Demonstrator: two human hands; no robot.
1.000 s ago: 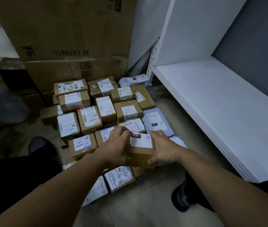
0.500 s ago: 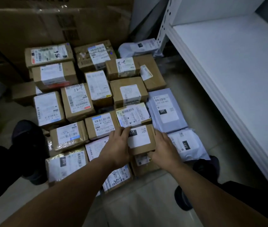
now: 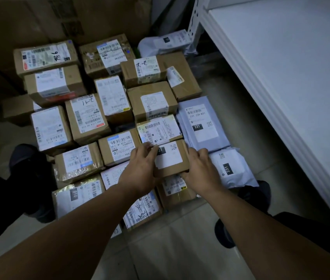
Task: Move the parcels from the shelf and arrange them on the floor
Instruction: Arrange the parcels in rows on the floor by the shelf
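Observation:
A small brown cardboard parcel with a white label marked 231 sits among several labelled parcels laid in rows on the floor. My left hand grips its left side, fingers curled over the top edge. My right hand holds its right side. The parcel rests partly on a lower box. Grey poly mailers lie just to its right. The white shelf at right has a bare board.
Large cardboard cartons stand behind the rows. A white bag parcel lies by the shelf post. My shoes flank the pile. Bare tiled floor shows in front, near me.
Both hands lowered the 231 parcel from mid-air down into the front row. The view tilted downward and closer to the pile.

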